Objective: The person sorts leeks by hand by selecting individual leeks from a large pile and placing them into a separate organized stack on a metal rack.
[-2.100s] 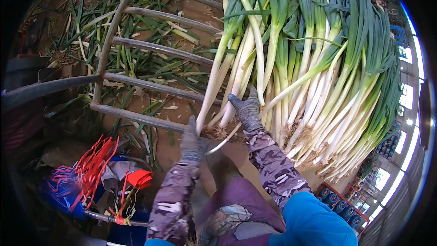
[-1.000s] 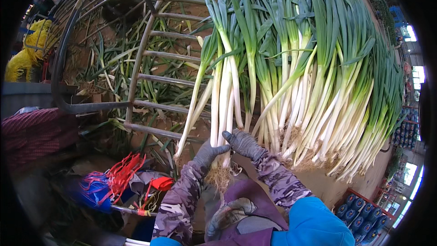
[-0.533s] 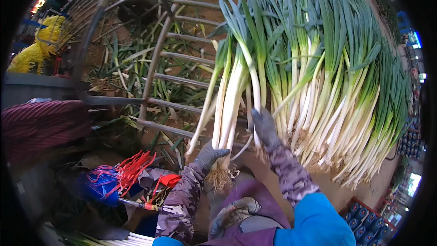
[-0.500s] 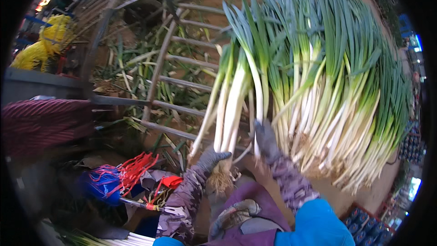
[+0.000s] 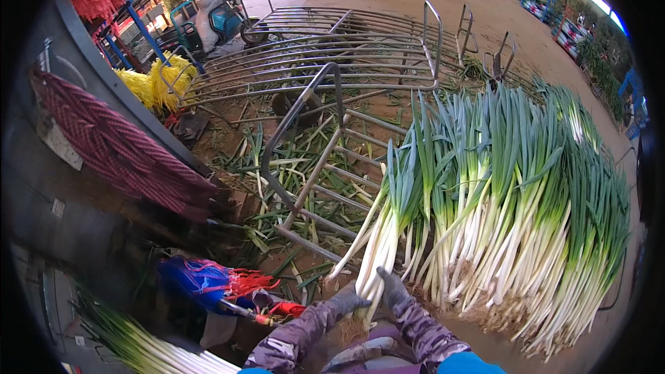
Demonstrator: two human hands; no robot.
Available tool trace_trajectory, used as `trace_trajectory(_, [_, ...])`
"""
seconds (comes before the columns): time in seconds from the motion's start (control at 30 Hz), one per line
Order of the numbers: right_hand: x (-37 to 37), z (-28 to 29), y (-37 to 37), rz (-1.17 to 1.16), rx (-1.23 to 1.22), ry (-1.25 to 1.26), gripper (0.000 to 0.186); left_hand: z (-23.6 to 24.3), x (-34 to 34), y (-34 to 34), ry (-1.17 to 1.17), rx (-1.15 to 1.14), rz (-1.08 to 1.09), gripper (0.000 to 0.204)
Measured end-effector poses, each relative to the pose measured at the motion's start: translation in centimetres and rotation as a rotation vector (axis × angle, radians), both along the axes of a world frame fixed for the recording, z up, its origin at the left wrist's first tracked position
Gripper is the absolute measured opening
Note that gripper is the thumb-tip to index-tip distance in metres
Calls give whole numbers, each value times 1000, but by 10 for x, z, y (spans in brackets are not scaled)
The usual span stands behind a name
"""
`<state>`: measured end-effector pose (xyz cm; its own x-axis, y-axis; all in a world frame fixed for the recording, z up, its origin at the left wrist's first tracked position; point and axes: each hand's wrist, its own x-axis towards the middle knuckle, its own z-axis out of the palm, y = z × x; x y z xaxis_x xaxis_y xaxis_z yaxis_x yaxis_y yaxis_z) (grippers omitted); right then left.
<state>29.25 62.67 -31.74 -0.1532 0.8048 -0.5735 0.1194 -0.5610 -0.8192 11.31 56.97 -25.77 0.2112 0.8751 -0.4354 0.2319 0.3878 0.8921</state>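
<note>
In grey gloves, my left hand [image 5: 348,299] and my right hand [image 5: 395,289] close from either side round the root end of a small bunch of green onions [image 5: 381,249]. The stalks are thick and white, with leaves spreading away from me over a metal rack [image 5: 357,173]. Their roots are partly hidden between my hands. To the right of the bunch lies a large heap of green onions [image 5: 512,215], roots toward me and green tops pointing away. One separate stalk rests just left of the bunch.
Trimmed leaves [image 5: 263,166] litter the floor beyond the rack. Red and blue plastic strips [image 5: 215,280] sit by my left forearm. More green onions [image 5: 149,339] lie at lower left, below a maroon patterned cloth [image 5: 125,145]. Farther off stand metal racks [image 5: 312,62] and a parked vehicle [image 5: 225,21].
The view has tilted up, showing more of the far floor. My right hand has moved from a separate stalk at the right to the bunch, beside my left hand.
</note>
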Motion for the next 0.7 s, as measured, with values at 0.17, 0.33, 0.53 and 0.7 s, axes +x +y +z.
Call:
trace_trajectory(0.17, [-38, 127, -18, -386, -6, 573, 38, 96, -5, -9, 122, 195, 143, 74])
trace_trajectory(0.33, [-41, 129, -46, -448, -299, 686, 36, 54, -5, -54, -317, -76, 356, 63])
trace_trajectory(0.53, [-40, 53, -54, -510, -457, 680, 28, 3, -7, -62, -151, -176, 266, 72])
trace_trajectory(0.7, [-36, 47, -62, -387, -600, 749, 41, 39, -1, -68, 356, -185, -9, 96])
